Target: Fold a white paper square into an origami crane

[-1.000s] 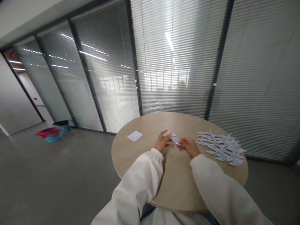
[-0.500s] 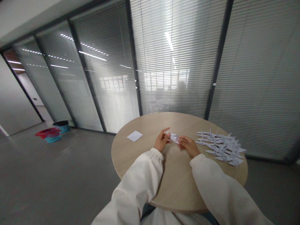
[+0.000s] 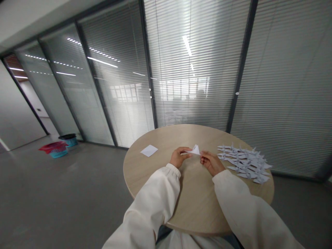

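Between my two hands is a small folded piece of white paper (image 3: 195, 150), held a little above the table with a pointed flap standing up. My left hand (image 3: 178, 157) pinches its left end between thumb and fingers. On the other side, my right hand (image 3: 212, 162) grips the right corner with its fingertips, the other fingers curled. Several white origami cranes (image 3: 246, 162) lie in close rows to the right of my right hand. A flat white square of paper (image 3: 149, 150) rests on the table at the left.
The round wooden table (image 3: 192, 207) stands before a glass partition with blinds (image 3: 192, 69). On the floor at the left are a bin with a red liner (image 3: 55, 149) and a bin with a black liner (image 3: 69, 139).
The folded paper has spread wider, and its flap now points upward. My right hand has shifted slightly right and down; my left fingers have closed more on the paper.
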Demonstrator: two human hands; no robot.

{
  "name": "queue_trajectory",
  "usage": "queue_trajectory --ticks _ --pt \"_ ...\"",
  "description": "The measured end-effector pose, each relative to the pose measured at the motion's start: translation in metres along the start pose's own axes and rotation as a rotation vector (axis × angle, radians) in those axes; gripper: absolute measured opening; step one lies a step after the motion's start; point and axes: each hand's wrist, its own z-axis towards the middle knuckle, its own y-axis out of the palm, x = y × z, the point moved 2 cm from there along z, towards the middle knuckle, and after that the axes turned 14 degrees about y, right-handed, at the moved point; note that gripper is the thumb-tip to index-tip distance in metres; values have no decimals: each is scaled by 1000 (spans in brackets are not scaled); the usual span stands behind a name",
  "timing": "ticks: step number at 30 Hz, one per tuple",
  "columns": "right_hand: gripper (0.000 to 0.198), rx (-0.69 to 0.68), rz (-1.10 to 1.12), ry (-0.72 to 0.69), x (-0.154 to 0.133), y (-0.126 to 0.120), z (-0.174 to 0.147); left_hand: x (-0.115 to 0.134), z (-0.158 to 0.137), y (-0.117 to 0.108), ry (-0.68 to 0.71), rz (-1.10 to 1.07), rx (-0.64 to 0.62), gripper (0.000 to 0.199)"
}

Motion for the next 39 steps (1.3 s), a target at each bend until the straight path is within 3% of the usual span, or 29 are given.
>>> queue_trajectory --ticks 5,14,21,26,34,39 --pt "29 47 -108 -15 2 -1 1 -2 0 0 -118 -55 42 31" --pt "34 146 -472 -263 -1 -7 5 -4 0 -1 -171 -77 88 30" --pt "33 248 -476 -267 -3 -11 6 -3 -1 0 -263 -170 93 32" --pt "29 226 -464 -234 -3 -12 7 -7 0 -1 -333 -266 49 30" --pt "37 96 -619 -484 -14 -2 -7 -13 -1 -8 -458 -354 189 14" --pt "34 94 -647 -471 -18 -2 -9 -11 -2 -8 -511 -425 160 15"
